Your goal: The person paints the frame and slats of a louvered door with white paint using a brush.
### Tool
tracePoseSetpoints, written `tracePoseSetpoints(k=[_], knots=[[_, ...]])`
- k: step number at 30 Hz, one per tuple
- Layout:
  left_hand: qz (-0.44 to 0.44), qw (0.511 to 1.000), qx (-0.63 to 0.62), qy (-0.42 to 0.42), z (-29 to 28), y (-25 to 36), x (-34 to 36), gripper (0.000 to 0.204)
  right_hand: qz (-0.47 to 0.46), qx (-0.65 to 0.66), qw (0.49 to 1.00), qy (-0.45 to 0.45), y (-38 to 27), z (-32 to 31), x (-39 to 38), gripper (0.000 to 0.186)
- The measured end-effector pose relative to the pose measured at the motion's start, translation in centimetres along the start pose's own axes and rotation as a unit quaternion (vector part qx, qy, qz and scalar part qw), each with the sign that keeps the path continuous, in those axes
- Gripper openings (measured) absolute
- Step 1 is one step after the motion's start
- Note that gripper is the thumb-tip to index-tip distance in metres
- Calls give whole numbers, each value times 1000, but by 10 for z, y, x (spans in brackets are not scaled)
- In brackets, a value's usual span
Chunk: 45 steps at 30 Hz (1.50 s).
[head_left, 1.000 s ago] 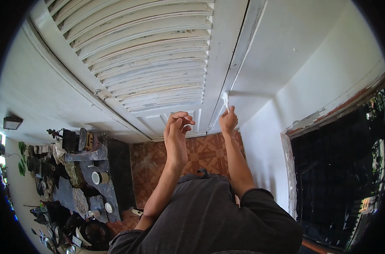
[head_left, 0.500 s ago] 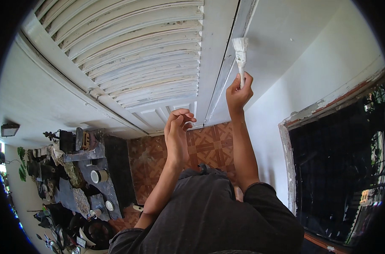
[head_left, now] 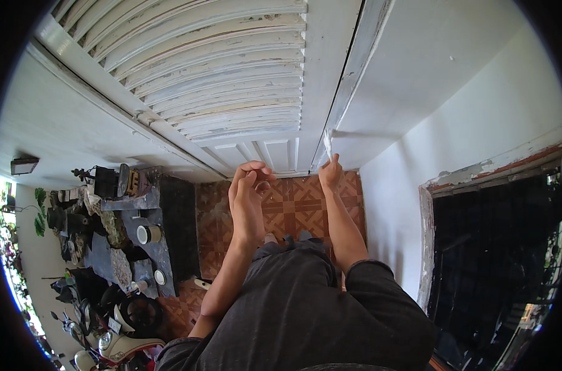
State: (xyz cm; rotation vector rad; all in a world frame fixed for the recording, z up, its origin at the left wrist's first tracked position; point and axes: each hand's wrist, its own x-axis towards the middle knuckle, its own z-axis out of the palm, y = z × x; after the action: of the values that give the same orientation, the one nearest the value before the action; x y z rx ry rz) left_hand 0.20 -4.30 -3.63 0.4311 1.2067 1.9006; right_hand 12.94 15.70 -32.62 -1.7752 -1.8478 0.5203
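Door [head_left: 213, 80] is standing ahead, frame [head_left: 359, 68] running along its right edge. Brush [head_left: 328, 141] is sitting by the frame, in the right hand [head_left: 331, 172]; left hand [head_left: 247, 201] is hanging left of it. Window [head_left: 497, 247] is sitting far right, motorbike [head_left: 117, 345] lower left.

**Paintbrush [head_left: 328, 141] at a white door frame [head_left: 354, 68]**

Seen from above, the right hand's grip [head_left: 331, 171] holds it; the left hand's grip [head_left: 246, 201], loosely curled, is raised before a louvred door [head_left: 231, 69]. Patterned brown floor tiles [head_left: 299, 207] lie below; a motorcycle [head_left: 123, 347] stands lower left.
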Motion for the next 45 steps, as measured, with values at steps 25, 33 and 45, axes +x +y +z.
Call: tracePoseSetpoints(k=[25,33,45], knots=[[-23,999,-18,-34,29,-21,7,24,-191,263,911,253,-134,-165,29,17],[-4,1000,-21,-15,30,-15,2,24,-112,83,976,166,-62,-62,26,16],[19,999,-40,20,24,-23,2,21,-85,153,983,-47,-20,-70,-71,21]])
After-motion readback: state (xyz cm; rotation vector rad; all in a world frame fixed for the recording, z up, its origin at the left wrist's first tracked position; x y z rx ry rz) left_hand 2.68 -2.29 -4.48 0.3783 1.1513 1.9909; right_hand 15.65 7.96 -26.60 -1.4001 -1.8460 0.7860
